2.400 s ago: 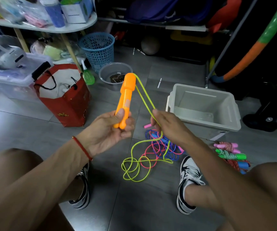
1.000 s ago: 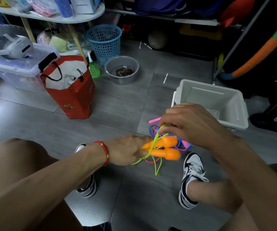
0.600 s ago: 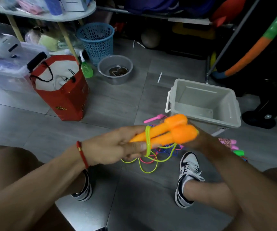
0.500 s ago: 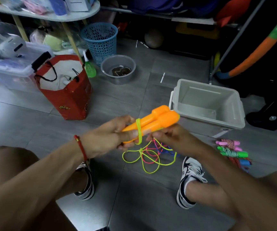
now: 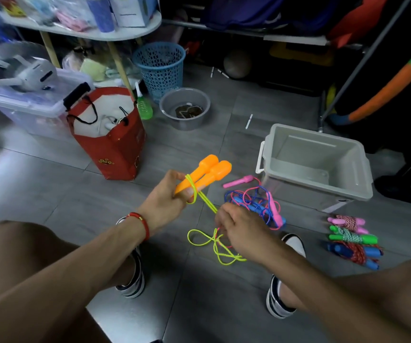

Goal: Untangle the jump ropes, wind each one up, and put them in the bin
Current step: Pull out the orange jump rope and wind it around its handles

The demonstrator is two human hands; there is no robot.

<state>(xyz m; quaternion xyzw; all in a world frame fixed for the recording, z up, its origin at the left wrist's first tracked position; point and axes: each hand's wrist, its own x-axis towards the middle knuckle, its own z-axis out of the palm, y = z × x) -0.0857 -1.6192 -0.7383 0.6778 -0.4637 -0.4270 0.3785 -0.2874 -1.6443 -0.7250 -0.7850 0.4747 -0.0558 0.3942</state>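
1. The left hand (image 5: 167, 198) grips the narrow ends of two orange handles (image 5: 205, 173), held side by side and pointing up and away towards the bin.
2. A turn of yellow-green cord (image 5: 191, 191) is looped around both handles just beside the left fingers.
3. The right hand (image 5: 239, 231) sits lower and to the right, its fingers curled around the same cord, which runs taut in a double strand from the handles down into that hand.
4. The rest of the cord lies in loose loops (image 5: 214, 246) on the grey tiled floor (image 5: 51, 194), below and partly hidden by the right hand.
5. A tangle of blue and pink ropes (image 5: 256, 201) lies on the floor just beyond the right hand, with one pink handle (image 5: 238, 181) sticking out towards the left.
6. The grey bin (image 5: 358, 174) stands on the floor behind that tangle, near it.
7. Three wound ropes (image 5: 350, 240), with pink, green and blue handles, lie in a row on the floor to the right, in front of the bin.
8. A red bag (image 5: 115, 149), a grey bowl (image 5: 169, 112) and a blue mesh basket (image 5: 160, 68) stand further back on the left.
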